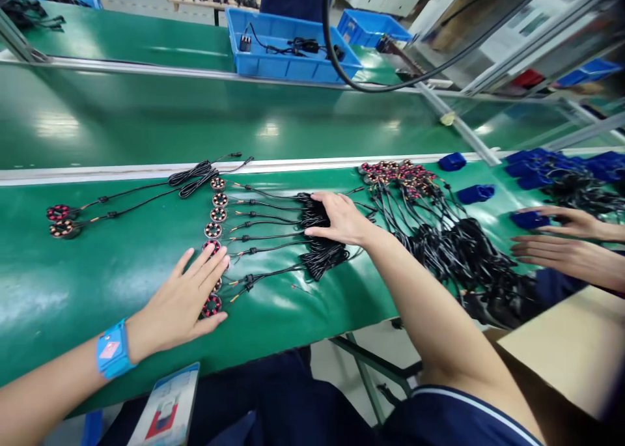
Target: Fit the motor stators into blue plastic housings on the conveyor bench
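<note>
A column of small round motor stators [219, 200] with copper and red windings stands on the green table mat. My left hand [188, 296] lies flat with fingers spread over the lower stators, partly hiding them. Black cables run from the right of the column to a row of coiled cables [325, 257]. My right hand [342, 218] is curled over the upper coils, thumb on the near side and fingers on the far side; the fingertips are partly hidden. Two more stators [63, 229] with cables [198, 179] lie at the left.
A heap of stators [405, 176] and cables [463, 257] lies to the right. Beside it, a co-worker's hands [561, 244] hold a blue wrapped piece [530, 219]. A blue bin [293, 65] stands beyond the rail. A black cable [390, 88] hangs overhead.
</note>
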Tool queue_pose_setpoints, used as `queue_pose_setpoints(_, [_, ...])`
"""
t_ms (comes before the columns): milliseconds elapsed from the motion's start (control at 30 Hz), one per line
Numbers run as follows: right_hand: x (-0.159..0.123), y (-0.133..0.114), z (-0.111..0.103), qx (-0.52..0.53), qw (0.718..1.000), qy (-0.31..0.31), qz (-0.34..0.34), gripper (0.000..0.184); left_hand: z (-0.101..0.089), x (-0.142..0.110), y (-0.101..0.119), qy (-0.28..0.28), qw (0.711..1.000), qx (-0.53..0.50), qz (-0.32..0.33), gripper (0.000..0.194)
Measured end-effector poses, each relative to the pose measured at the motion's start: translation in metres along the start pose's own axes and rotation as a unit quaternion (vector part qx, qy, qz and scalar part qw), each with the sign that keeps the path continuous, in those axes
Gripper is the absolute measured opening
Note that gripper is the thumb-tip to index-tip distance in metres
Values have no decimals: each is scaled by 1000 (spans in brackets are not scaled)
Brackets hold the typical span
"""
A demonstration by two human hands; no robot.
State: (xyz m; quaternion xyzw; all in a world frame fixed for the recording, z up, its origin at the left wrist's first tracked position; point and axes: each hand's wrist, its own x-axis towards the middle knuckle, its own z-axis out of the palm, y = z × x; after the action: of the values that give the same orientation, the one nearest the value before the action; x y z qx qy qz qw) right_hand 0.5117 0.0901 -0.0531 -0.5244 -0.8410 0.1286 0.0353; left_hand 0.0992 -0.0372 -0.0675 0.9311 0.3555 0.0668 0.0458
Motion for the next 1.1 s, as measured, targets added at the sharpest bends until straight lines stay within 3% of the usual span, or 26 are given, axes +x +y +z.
queue_pose_setpoints(233, [-37,-12,5,-29,996,-72,47,117,-18,-9,-40,-90,995,-32,37,92])
queue_pose_setpoints(433, [-71,-27,10,-36,993,-71,85,111,-32,-8,-62,-130,988,-73,35,93])
queue_pose_setpoints(600, [-96,-45,14,-8,994,-74,78,128,-29,-13,-61,-91,994,-44,34,92])
queue_pose_setpoints(700, [-101,-58,15,-9,993,-73,88,139,-20,-17,-57,-42,999,-19,19,102])
queue_pose_setpoints(900, [-105,-78,15,-5,992,-79,101,120,-4,-13,-65,-4,1000,18,9,105])
queue_pose_setpoints(1033, [-114,-93,24,-8,993,-22,118,128,-3,4,-83,-16,999,21,27,103])
queue_pose_setpoints(1100, [-120,-103,30,-18,990,8,142,120,-6,17,-92,-26,999,19,30,102])
